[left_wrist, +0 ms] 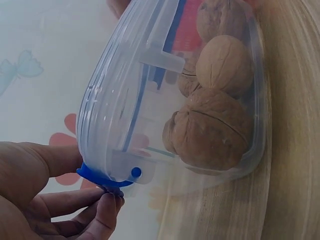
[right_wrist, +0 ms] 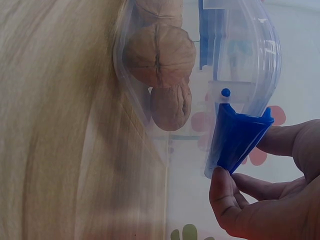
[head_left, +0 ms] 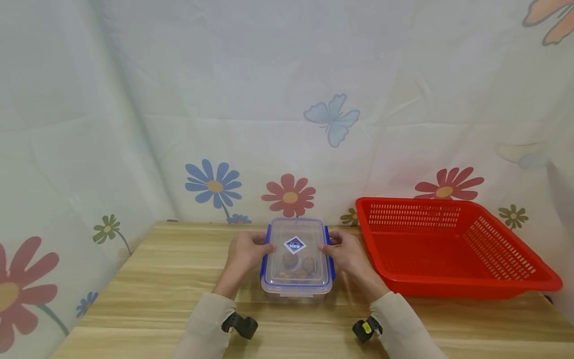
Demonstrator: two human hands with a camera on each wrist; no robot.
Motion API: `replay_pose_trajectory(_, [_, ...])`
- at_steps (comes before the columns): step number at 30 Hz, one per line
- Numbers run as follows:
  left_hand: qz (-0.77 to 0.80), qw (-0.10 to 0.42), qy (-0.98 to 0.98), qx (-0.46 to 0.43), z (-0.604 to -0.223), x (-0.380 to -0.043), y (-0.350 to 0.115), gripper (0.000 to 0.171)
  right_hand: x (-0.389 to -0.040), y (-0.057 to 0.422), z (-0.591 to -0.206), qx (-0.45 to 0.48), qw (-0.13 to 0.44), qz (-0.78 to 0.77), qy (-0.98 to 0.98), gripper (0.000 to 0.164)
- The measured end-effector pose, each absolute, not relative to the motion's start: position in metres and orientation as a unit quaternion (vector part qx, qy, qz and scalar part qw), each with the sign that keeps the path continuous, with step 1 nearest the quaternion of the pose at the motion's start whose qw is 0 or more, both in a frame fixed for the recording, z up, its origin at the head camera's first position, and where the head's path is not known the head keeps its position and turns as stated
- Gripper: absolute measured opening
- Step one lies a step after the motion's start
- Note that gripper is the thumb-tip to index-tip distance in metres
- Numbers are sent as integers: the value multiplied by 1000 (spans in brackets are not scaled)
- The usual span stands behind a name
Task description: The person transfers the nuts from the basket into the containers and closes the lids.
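Note:
A clear plastic food container point(head_left: 293, 229) with blue side latches stands on the wooden table, its lid on. Walnuts point(left_wrist: 215, 130) show through its wall in both wrist views. At the container's left side, my left hand point(head_left: 244, 252) has its thumb on the lid edge and its fingers at the blue left latch point(left_wrist: 102, 175). My right hand point(head_left: 347, 252) mirrors it, pinching the blue right latch point(right_wrist: 237, 137) between thumb and fingers. In the right wrist view this latch slants outward from the lid rim. A blue and white label point(head_left: 294, 245) lies on the lid.
A red perforated plastic basket point(head_left: 441, 281) stands to the right, close to my right forearm. Behind the table point(head_left: 148, 299) hangs a pale curtain point(head_left: 251, 75) printed with flowers and butterflies. Each wrist wears a small black camera.

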State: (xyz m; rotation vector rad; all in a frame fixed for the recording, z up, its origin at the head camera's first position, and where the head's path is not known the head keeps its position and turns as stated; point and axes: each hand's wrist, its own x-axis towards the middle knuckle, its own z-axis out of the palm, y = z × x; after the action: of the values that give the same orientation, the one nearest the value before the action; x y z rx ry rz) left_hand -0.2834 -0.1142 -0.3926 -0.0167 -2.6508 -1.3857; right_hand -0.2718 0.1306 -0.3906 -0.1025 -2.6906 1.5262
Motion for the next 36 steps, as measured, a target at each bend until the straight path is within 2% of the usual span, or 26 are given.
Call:
replay_pose_trajectory(7, [-485, 66, -872, -6, -394, -284, -115, 34, -271, 132, -391, -36, 20, 497, -867, 50])
replay_pose_trajectory(17, [-488, 67, -870, -17, -397, -284, -117, 34, -269, 131, -393, -10, 42, 498, -866, 39])
replay_pose_trajectory(36, [-492, 65, -868, -21, -397, -285, -118, 34, -270, 130, -396, -2, 60, 482, -874, 37])
